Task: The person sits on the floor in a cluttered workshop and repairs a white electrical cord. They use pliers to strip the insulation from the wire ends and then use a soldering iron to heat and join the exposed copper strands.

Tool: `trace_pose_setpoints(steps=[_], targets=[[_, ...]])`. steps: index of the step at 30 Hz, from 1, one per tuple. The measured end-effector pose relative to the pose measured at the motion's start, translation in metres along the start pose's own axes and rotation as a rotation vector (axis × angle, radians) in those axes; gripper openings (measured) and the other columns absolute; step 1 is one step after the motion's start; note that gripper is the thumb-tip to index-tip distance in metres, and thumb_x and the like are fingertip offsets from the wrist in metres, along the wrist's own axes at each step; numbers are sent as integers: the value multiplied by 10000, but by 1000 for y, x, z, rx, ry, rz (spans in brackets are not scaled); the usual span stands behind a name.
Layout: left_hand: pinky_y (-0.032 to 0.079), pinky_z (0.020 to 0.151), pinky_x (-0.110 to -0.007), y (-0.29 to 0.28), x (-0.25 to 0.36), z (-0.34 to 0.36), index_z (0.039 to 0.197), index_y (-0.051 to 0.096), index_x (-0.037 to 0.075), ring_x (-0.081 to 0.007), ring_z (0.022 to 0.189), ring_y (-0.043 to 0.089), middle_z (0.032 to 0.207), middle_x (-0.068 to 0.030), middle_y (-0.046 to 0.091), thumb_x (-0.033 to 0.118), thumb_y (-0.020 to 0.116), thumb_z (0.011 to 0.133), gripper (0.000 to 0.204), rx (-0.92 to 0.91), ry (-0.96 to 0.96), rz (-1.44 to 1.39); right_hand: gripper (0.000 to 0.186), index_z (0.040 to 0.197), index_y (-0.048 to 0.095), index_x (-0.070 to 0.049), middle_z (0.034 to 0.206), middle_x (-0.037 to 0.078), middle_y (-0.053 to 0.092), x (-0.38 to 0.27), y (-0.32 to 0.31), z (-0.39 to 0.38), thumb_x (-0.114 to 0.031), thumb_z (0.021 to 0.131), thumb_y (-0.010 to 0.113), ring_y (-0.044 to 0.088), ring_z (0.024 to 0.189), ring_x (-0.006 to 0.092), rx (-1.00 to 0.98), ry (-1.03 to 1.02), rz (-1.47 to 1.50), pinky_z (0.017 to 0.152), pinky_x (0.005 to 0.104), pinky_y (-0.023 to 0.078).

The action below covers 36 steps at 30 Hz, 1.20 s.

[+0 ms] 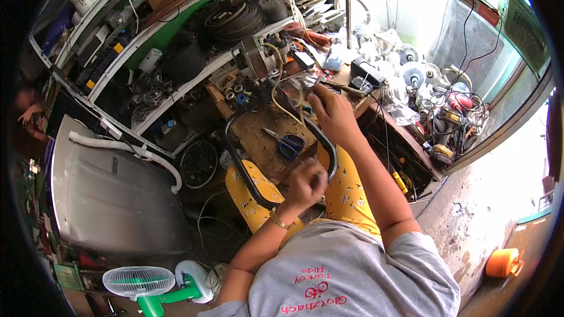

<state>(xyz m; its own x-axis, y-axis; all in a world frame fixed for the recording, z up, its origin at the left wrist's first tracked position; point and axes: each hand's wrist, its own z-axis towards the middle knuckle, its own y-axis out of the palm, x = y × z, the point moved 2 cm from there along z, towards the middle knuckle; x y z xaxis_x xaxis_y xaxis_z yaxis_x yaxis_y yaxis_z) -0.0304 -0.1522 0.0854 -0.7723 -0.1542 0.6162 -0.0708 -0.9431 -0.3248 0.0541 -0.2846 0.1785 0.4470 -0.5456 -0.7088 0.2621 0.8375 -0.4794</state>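
Note:
My left hand is curled closed over the lower part of a black curved tube frame; whatever it grips is too small or blurred to name. My right hand is higher up at the right, its fingers bent closed beside small clear plastic pieces and a beige hose; what they hold is unclear. Blue-handled scissors lie on a worn brown board between my hands. A motor-like metal unit with hose attached stands at the back of the board.
Shelves with coiled tubing and parts line the back left. A grey metal appliance and green fan are at left. Tools and pale parts crowd the right. An orange container sits lower right. Another person's hand shows far left.

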Motion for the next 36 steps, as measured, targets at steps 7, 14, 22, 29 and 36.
trace_pose_setpoints(steps=[7, 14, 22, 29, 36], targets=[[374, 499, -169, -57, -12, 39, 906, 547, 71, -23, 560, 429, 734, 35, 480, 285, 582, 935, 219, 473, -636, -418, 190, 905, 524, 7, 661, 95, 526, 2, 6, -29, -179, 937, 520, 548, 636, 164, -226, 74, 243, 594, 315, 431], [374, 508, -204, -48, 7, 49, 929, 556, 83, -53, 572, 465, 732, 16, 519, 279, 555, 946, 197, 305, -614, -387, 158, 928, 539, 1, 765, 195, 567, -22, 9, -43, -132, 854, 583, 539, 702, 375, -177, -100, 198, 632, 398, 426], [370, 497, -205, -50, 11, 44, 915, 557, 84, -49, 569, 468, 768, 18, 545, 203, 526, 947, 128, 367, -563, -489, 188, 990, 538, 1, 869, 205, 579, -31, 3, -49, -96, 837, 588, 562, 813, 388, -250, -107, 185, 699, 417, 438], [359, 493, -194, -51, 12, 41, 902, 545, 67, -41, 563, 442, 759, 18, 520, 182, 522, 946, 126, 287, -511, -401, 414, 1198, 473, -8, 1197, 203, 488, -28, -1, -64, -53, 804, 590, 469, 1093, 386, -255, -221, 4, 862, 424, 409], [346, 492, -179, -47, 22, 42, 906, 547, 54, -22, 552, 408, 711, 32, 485, 195, 523, 952, 151, 267, -499, -528, 319, 1107, 544, 8, 963, 185, 587, -28, -10, -57, -63, 802, 603, 566, 905, 350, -278, -148, 237, 803, 379, 441]])
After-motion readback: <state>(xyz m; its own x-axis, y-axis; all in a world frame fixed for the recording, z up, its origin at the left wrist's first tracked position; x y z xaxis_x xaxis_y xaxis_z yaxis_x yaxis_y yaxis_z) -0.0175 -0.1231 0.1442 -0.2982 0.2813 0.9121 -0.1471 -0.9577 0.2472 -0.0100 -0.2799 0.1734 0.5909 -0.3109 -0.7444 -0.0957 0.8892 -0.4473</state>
